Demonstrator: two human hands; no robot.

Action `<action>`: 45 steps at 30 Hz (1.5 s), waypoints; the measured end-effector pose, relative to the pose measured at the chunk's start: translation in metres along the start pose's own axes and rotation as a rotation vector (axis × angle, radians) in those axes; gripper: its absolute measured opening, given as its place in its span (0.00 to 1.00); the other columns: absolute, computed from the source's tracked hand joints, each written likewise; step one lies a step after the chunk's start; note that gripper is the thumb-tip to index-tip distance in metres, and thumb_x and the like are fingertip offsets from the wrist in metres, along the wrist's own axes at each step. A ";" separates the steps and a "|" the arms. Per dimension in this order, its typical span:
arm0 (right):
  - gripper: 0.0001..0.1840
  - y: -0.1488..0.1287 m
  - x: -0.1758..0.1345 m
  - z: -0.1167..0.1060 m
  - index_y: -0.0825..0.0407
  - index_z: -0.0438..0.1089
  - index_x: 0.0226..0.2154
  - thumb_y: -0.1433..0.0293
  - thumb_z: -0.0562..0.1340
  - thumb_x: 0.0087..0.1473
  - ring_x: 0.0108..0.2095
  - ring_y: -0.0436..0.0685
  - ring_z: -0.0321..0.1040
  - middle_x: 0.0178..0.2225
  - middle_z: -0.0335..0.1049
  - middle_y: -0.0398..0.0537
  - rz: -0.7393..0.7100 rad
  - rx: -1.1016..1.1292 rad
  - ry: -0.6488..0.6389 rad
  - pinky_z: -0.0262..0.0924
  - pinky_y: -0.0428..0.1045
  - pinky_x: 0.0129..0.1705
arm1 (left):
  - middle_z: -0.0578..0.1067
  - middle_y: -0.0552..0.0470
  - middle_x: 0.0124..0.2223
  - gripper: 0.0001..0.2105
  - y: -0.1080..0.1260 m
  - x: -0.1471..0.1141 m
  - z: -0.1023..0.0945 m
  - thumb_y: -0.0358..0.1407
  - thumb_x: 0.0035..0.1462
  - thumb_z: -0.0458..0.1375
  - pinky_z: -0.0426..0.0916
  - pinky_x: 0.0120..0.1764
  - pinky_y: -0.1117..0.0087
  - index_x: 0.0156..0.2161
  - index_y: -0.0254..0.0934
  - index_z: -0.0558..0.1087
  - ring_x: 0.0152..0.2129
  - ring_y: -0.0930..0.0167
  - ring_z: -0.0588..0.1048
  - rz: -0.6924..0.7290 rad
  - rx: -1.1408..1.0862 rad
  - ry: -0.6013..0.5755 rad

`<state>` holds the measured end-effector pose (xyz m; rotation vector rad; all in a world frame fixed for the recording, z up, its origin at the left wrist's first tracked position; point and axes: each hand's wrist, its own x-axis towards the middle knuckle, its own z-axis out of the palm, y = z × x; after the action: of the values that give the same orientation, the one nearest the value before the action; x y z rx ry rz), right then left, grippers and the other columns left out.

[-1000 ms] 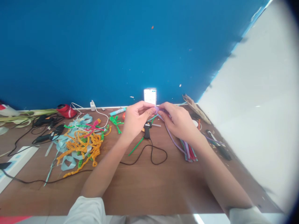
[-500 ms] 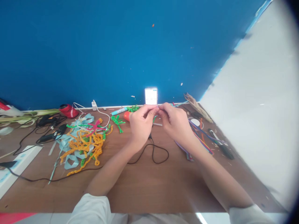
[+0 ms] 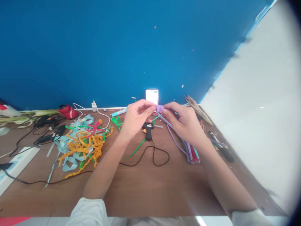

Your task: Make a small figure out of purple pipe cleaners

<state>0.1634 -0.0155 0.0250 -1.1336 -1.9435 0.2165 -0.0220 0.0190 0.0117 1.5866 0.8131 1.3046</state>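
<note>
A small light-purple piece (image 3: 159,108), apparently bent or coiled pipe cleaner, is pinched between both hands above the table. My left hand (image 3: 137,116) has thumb and forefinger closed on its left end. At its right end, the thumb and fingers of my right hand (image 3: 183,121) are closed on it. Below the hands lies a black glue gun (image 3: 148,130) with its cord. A green pipe cleaner (image 3: 137,147) slants beside it. Under my right wrist runs a bundle of purple, red and blue pipe cleaners (image 3: 194,155), partly hidden by the hand.
A phone (image 3: 152,95) with a lit screen leans against the blue wall. Left lies a heap of orange pipe-cleaner shapes (image 3: 87,144) over blue ribbon (image 3: 70,163), near a white power strip (image 3: 18,166). A marker (image 3: 216,138) and dried husks (image 3: 199,110) are at right.
My hands have moved slightly apart, and the purple piece now shows between them. The glue gun and green pipe cleaner have come into view below. The bundle at right shows more.
</note>
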 end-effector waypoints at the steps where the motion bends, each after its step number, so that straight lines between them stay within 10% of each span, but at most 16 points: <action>1: 0.11 -0.001 0.000 -0.001 0.54 0.74 0.39 0.67 0.57 0.65 0.25 0.51 0.62 0.28 0.74 0.45 -0.018 0.006 -0.013 0.52 0.48 0.31 | 0.82 0.47 0.37 0.13 -0.001 0.001 -0.002 0.44 0.54 0.67 0.71 0.24 0.77 0.38 0.36 0.78 0.30 0.71 0.80 -0.024 -0.025 -0.030; 16: 0.10 -0.007 -0.003 -0.016 0.54 0.75 0.32 0.69 0.60 0.62 0.25 0.50 0.62 0.24 0.71 0.43 -0.091 0.094 -0.104 0.52 0.47 0.30 | 0.78 0.52 0.32 0.14 -0.013 0.004 -0.005 0.42 0.46 0.72 0.69 0.22 0.79 0.34 0.36 0.76 0.26 0.75 0.77 -0.197 -0.307 -0.330; 34: 0.07 -0.036 -0.018 -0.002 0.51 0.73 0.32 0.71 0.60 0.61 0.22 0.49 0.62 0.26 0.74 0.43 -0.084 -0.005 -0.031 0.51 0.46 0.28 | 0.73 0.56 0.27 0.17 -0.030 0.003 0.011 0.48 0.41 0.73 0.64 0.18 0.78 0.30 0.39 0.76 0.18 0.80 0.66 -0.148 -0.368 -0.220; 45: 0.08 -0.028 -0.015 -0.005 0.50 0.74 0.39 0.68 0.59 0.65 0.28 0.53 0.69 0.29 0.76 0.46 -0.073 -0.031 0.047 0.57 0.48 0.31 | 0.79 0.48 0.35 0.15 0.005 -0.001 -0.005 0.48 0.60 0.60 0.68 0.20 0.75 0.41 0.39 0.81 0.22 0.74 0.75 0.086 0.048 -0.173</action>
<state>0.1526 -0.0445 0.0345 -1.0761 -1.9488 0.1202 -0.0271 0.0174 0.0160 1.7618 0.6799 1.1956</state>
